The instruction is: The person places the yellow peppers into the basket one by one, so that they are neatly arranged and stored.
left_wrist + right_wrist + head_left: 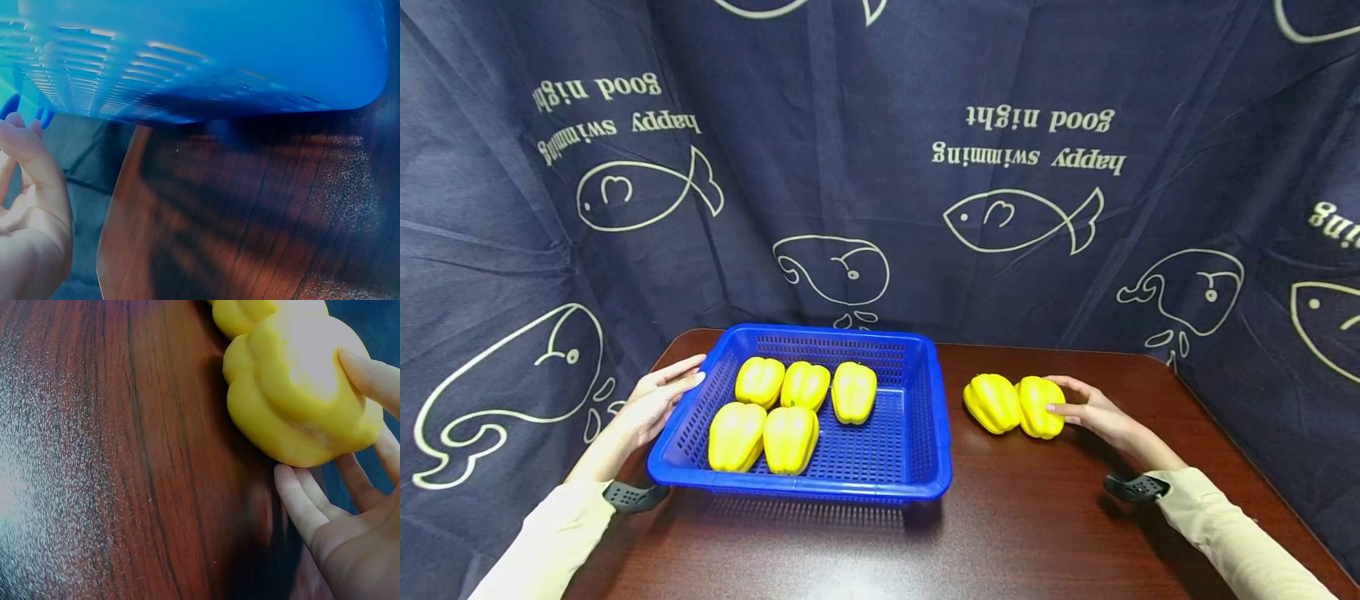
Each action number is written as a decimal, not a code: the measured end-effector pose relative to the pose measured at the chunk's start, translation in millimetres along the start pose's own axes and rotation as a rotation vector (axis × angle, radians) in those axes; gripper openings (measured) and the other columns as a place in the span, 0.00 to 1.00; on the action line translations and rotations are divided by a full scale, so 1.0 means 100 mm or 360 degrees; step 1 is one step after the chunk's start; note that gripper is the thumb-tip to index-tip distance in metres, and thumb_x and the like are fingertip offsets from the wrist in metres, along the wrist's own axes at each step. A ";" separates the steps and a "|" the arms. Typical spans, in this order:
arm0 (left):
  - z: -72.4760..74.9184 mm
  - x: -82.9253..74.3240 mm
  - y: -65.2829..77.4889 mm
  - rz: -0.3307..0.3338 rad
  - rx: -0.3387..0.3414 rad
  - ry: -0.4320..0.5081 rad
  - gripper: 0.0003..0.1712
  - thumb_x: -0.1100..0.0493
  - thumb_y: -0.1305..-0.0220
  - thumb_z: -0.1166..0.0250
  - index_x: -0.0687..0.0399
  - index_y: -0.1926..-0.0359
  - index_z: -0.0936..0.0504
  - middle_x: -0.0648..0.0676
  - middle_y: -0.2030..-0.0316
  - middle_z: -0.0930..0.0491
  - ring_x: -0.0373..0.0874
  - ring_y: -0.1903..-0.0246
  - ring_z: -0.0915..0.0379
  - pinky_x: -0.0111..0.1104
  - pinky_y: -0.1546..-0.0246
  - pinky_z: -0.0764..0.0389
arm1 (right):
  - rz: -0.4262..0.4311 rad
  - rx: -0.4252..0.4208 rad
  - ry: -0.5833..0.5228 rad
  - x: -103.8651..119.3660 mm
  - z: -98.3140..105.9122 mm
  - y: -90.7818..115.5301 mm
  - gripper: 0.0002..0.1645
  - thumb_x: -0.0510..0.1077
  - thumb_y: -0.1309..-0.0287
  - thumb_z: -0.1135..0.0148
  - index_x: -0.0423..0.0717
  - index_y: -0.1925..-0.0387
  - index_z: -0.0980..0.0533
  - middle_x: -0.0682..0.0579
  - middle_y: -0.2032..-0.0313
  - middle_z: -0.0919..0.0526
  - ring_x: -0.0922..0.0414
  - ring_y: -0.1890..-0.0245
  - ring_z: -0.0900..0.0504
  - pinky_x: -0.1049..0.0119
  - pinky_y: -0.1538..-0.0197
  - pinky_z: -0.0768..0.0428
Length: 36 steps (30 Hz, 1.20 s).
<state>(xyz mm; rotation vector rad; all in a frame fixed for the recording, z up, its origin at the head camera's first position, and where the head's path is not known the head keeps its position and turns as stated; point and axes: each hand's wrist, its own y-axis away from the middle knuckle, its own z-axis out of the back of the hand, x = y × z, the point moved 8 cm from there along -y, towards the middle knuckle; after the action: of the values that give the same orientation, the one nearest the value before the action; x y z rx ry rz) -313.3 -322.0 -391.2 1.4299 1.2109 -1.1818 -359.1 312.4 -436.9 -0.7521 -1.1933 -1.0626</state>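
A blue plastic basket (887,487) with slotted walls holds several yellow bell peppers (792,437). At its left rim, my left hand (651,404) grips the edge; in the left wrist view that hand's fingertips meet the blue rim at the far left. Right of the basket, two more yellow bell peppers lie side by side on the table. My right hand (1097,414) holds the right one (1039,408), thumb on its near side and fingers round the far side and below. The left one (992,403) lies against it, untouched by the hand.
A dark brown wooden table (1022,533) carries everything. Close behind and along both sides hangs a dark blue curtain (910,208) printed with fish and whales. Black bands (636,497) sit at both wrists.
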 end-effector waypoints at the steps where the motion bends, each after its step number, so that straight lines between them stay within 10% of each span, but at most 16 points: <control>1: 0.00 0.00 0.00 -0.0001 -0.0004 -0.0002 0.21 0.62 0.32 0.42 0.40 0.40 0.24 0.36 0.59 0.18 0.33 0.62 0.18 0.27 0.62 0.17 | 0.0001 0.0001 -0.0010 0.00 -0.01 0.01 0.29 0.36 0.39 0.41 0.48 0.37 0.37 0.67 0.52 0.26 0.67 0.56 0.20 0.70 0.54 0.18; 36: 0.03 0.03 -0.01 0.0000 -0.0009 -0.0030 0.23 0.60 0.32 0.41 0.41 0.37 0.27 0.35 0.59 0.18 0.33 0.61 0.18 0.27 0.61 0.17 | 0.0021 -0.0267 0.0361 0.52 0.07 0.13 0.35 0.42 0.45 0.33 0.34 0.40 0.36 0.54 0.51 0.28 0.68 0.61 0.20 0.69 0.58 0.17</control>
<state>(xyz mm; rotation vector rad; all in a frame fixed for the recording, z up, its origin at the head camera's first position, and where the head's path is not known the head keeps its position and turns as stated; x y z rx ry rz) -314.5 -324.2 -394.7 1.4117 1.2002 -1.1888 -348.2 310.1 -383.7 -0.7452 -0.9134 -1.2132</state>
